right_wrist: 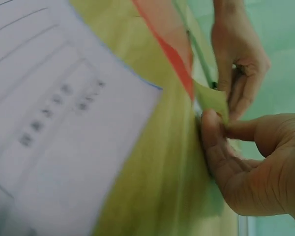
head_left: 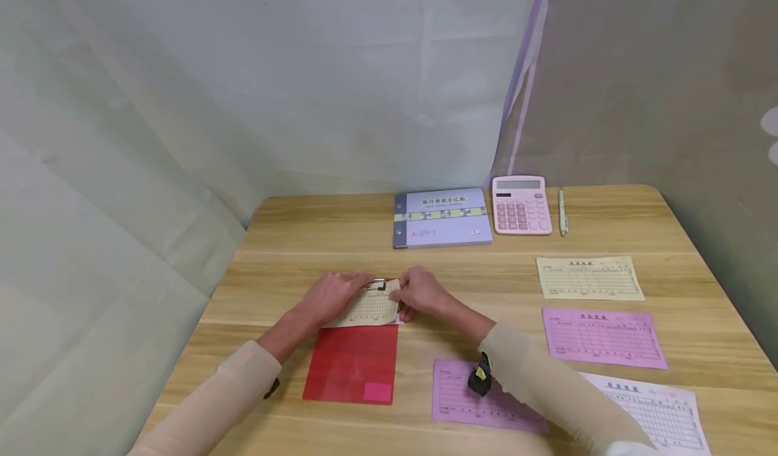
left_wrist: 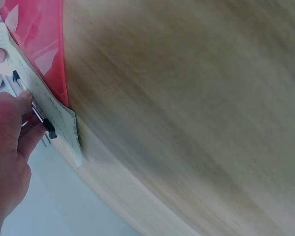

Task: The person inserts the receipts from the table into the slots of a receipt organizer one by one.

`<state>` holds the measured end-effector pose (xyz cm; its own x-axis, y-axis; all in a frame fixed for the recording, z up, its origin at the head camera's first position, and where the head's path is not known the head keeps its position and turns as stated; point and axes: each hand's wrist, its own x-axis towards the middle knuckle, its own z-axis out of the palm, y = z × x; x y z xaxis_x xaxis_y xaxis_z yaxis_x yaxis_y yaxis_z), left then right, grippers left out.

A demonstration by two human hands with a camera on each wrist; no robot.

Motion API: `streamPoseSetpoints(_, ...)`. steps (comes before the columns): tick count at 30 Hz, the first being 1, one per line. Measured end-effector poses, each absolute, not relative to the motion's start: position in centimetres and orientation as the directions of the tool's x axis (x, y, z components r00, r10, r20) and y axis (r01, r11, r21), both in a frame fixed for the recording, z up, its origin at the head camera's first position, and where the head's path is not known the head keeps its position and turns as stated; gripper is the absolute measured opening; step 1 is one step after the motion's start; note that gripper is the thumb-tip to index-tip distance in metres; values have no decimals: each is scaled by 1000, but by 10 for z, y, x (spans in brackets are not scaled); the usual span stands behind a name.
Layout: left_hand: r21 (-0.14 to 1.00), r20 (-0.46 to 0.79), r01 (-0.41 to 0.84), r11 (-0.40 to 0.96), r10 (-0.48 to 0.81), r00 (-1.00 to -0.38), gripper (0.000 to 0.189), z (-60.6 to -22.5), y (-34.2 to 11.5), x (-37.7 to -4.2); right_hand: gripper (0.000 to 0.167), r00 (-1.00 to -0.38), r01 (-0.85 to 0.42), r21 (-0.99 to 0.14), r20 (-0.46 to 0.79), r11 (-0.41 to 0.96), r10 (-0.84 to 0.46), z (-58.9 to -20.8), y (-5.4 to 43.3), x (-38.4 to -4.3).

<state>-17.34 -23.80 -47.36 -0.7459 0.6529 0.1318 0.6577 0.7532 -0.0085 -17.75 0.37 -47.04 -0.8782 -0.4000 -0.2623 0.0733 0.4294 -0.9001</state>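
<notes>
A red folder or clipboard lies on the wooden table, a pink label near its lower right corner. Across its top is a cream printed slip with a white edge of paper under it. My left hand pinches the metal clip at the top, which has black end pieces. At the slip's right side, my right hand pinches the edge between thumb and fingers. The slip's corner curls up at these fingertips in the right wrist view.
Beyond the hands lie a lilac account book, a pink calculator and a pen. On the right are a cream slip, a pink slip and a white slip. A purple slip lies under my right forearm.
</notes>
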Motion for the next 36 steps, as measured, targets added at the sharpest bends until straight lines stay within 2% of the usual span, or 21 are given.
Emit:
streamPoseSetpoints(5, 3, 133, 650, 760, 644, -753, 33, -471, -235, -174, 23, -925, -58, -796, -184, 602, -333, -464, 7, -186)
streamPoseSetpoints(8, 3, 128, 641, 767, 635, -761, 33, -471, -234, -174, 20, -921, -104, -765, -166, 635, -351, -462, 7, -189)
streamPoseSetpoints(12, 6, 130, 637, 771, 631, -765, 32, -471, -234, -174, 22, -897, -139, -771, -167, 621, -408, -461, 6, -190)
streamPoseSetpoints(21, 0, 153, 669, 744, 661, -735, 32, -475, -236, -175, 38, -862, -94, -819, -217, 566, -458, -466, 6, -189)
streamPoseSetpoints(27, -32, 161, 691, 722, 686, -710, 30, -475, -238, -175, 40, -868, -101, -856, -173, 507, -465, -471, 7, -184)
streamPoseSetpoints(36, -17, 151, 692, 721, 686, -711, 34, -475, -240, -176, 38, -882, -42, -888, -183, 459, -435, -474, 5, -181)
